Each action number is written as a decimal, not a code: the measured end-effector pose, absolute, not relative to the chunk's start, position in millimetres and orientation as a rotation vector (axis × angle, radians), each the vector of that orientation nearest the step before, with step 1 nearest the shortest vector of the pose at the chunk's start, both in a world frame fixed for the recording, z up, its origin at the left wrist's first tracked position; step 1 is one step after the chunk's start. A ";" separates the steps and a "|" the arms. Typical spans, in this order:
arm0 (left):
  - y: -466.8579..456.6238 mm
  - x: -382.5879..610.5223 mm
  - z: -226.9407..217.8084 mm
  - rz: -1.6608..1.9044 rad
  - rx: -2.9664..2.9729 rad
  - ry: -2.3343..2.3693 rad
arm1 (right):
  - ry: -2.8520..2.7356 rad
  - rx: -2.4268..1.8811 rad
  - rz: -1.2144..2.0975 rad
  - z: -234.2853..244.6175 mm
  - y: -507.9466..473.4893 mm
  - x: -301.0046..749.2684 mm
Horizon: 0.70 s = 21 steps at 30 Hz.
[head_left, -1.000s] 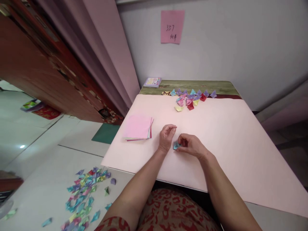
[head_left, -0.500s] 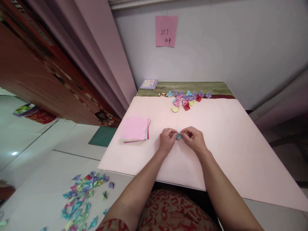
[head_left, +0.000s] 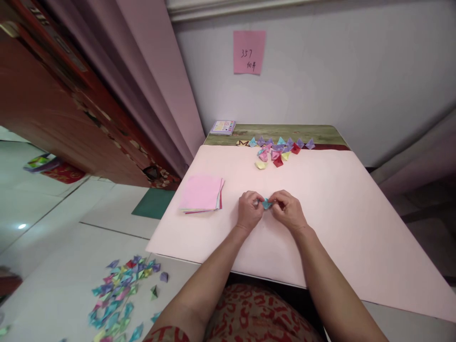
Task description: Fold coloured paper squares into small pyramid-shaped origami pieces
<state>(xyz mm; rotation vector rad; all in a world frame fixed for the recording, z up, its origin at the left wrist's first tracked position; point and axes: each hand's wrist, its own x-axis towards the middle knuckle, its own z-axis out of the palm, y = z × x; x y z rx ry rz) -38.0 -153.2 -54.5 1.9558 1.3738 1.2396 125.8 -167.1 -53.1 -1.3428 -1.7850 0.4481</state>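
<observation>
Between my two hands, just over the pink sheet on the table, is a small blue folded paper boat. My left hand pinches its left end between thumb and fingertips. On the other side, my right hand grips the right end in the same way. The fingertips cover both ends of the paper. Left of my hands lies a stack of square paper with a pink sheet on top. Beyond my hands, several folded paper boats in purple, blue, pink, red and yellow sit in a cluster.
A pale pink sheet covers most of the table. At the far left corner rests a small stack of cards or booklets. Many folded paper pieces are scattered on the floor at left. A pink note hangs on the wall.
The blue paper between my fingers looks wider and more opened out now, with my fingertips slightly further apart. The whole view has shifted slightly downward.
</observation>
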 end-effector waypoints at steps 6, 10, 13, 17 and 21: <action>-158.7 -35.9 -49.3 1.142 2.073 1.509 | -1.881 -1.392 0.375 -49.5 -169.2 124.9; -160.2 -36.2 -47.5 1.113 2.079 1.525 | -1.903 -1.424 0.346 -47.7 -170.2 122.2; -159.9 -36.4 -48.4 1.089 2.076 1.552 | -1.868 -1.463 0.285 -50.1 -169.7 119.4; -160.0 -36.1 -49.9 1.086 2.091 1.583 | -1.838 -1.469 0.288 -54.8 -168.8 115.9; -160.4 -35.2 -50.9 1.090 2.112 1.598 | -1.828 -1.479 0.318 -56.0 -169.4 114.0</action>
